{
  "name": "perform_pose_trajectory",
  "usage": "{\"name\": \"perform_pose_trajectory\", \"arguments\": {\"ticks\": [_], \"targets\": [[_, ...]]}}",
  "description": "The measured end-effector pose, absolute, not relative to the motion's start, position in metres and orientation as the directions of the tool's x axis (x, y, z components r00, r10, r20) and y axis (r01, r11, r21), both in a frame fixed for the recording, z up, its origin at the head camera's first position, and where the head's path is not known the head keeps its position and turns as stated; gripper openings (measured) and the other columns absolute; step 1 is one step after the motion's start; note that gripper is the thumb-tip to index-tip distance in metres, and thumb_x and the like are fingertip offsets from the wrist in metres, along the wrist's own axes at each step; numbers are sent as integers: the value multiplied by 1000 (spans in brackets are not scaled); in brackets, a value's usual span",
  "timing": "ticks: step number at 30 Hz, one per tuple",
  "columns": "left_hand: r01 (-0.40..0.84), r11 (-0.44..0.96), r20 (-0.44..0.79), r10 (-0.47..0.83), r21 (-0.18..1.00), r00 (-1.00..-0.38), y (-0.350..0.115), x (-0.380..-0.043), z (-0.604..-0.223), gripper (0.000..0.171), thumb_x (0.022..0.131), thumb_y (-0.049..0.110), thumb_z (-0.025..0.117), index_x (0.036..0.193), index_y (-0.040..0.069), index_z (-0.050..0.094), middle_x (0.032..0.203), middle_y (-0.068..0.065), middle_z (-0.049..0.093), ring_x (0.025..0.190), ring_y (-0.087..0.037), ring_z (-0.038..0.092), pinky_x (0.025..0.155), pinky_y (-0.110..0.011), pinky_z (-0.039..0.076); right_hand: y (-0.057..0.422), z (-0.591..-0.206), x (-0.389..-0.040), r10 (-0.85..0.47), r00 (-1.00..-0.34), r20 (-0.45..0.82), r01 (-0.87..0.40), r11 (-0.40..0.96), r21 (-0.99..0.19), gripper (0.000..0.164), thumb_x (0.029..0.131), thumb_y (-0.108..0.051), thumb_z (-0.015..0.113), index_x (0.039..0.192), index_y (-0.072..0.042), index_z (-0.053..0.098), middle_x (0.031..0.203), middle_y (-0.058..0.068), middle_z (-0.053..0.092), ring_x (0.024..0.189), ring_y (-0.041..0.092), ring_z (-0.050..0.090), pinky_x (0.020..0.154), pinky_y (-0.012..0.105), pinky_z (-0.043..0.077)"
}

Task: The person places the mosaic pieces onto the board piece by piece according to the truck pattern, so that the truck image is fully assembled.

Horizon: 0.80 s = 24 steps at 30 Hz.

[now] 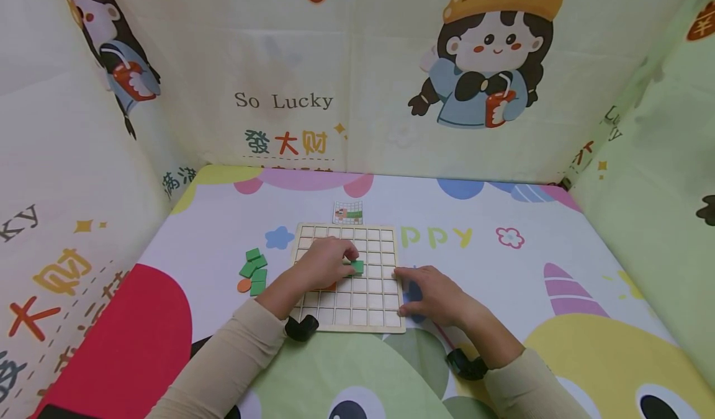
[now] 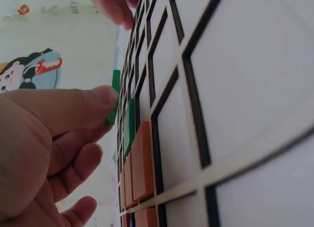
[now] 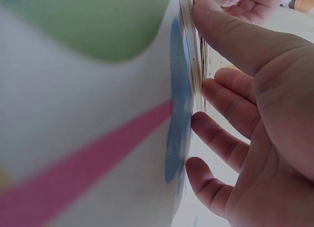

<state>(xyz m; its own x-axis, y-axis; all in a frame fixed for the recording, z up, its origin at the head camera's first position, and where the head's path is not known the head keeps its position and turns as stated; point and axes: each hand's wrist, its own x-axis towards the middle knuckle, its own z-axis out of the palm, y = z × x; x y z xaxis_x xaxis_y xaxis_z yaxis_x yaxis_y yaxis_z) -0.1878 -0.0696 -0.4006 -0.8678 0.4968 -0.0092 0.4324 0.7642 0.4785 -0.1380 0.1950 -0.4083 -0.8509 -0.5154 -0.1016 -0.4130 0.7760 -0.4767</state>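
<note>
My left hand point(image 1: 326, 262) is over the middle of a wooden grid board point(image 1: 374, 329). Between thumb and finger it pinches a green square tile point(image 2: 115, 97), seen nearly edge-on in the left wrist view. Another green tile point(image 2: 129, 126) sits in the grid just beyond, beside several orange tiles point(image 2: 143, 163). From above, the left hand covers most of those tiles. My right hand point(image 1: 438, 295) rests at the board's right edge, thumb and fingertips spread along the rim point(image 3: 194, 60), fingers loosely bent.
Left of the board lie several loose green tiles point(image 1: 259, 275) and a round orange piece point(image 1: 244, 285). A small card with a gridded coloured picture point(image 1: 348, 213) lies at the board's far edge. Printed cloth walls point(image 1: 380, 96) stand behind and at both sides of the table.
</note>
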Motion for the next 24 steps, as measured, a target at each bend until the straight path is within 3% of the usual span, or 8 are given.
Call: {"name": "perform_pose_trajectory", "arguments": {"ticks": [24], "targets": [[471, 782, -12, 520, 408, -854, -61, -188, -404, 20, 89, 20, 76, 107, 12, 72, 101, 3, 71, 98, -20, 63, 91, -38, 47, 195, -410, -139, -512, -852, -110, -402, 773, -490, 72, 81, -34, 84, 142, -9, 55, 135, 11, 59, 125, 36, 49, 103, 52, 41]]}}
